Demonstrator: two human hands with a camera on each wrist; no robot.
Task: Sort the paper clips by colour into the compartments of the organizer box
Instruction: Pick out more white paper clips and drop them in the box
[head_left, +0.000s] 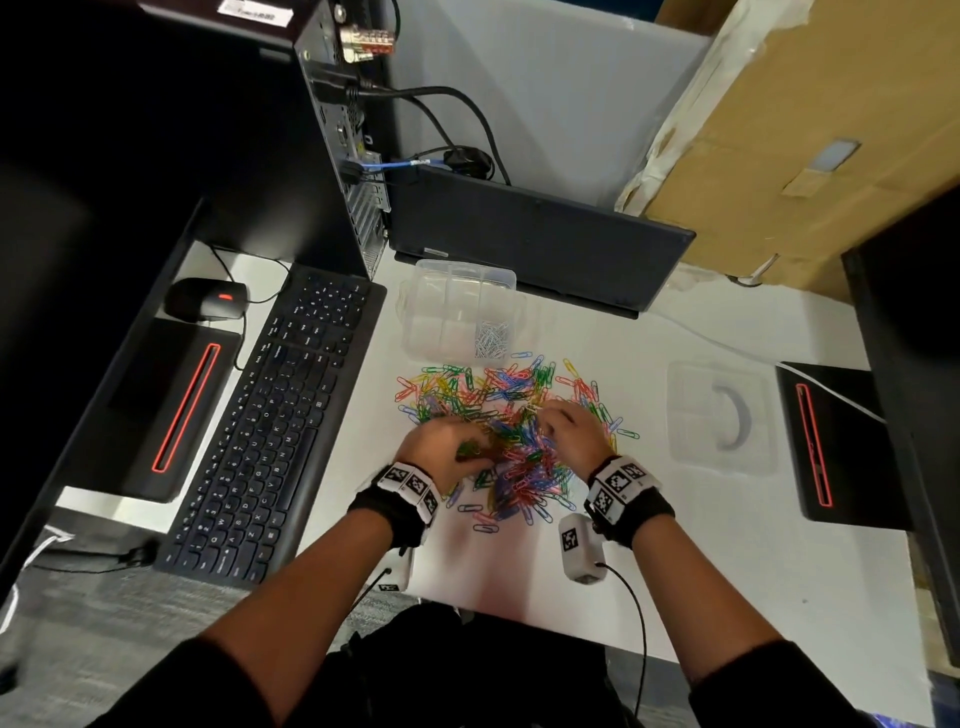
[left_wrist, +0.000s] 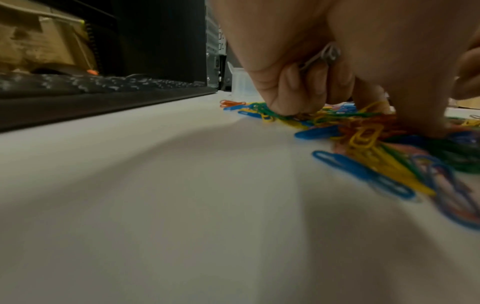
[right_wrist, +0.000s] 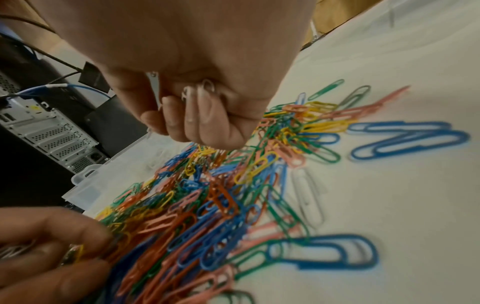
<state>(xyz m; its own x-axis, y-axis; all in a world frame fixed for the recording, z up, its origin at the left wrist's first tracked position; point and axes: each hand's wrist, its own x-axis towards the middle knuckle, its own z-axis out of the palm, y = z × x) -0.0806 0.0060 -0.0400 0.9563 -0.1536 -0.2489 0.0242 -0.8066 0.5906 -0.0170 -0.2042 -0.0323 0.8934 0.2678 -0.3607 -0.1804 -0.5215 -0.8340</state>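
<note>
Sorting is at an early stage, by my judgement: the organizer box (head_left: 457, 312), upper centre of the head view, is holding only silver clips (head_left: 492, 339) in its lower-right compartment. The mixed pile of paper clips (head_left: 511, 441) is lying mid-frame, below the box. The left hand (head_left: 447, 449) and right hand (head_left: 574, 428) are both bending knuckles-up into the pile. Each is curling its fingers around a few silver clips, per the wrist views. The next move is probably carrying these up to the silver compartment.
</note>
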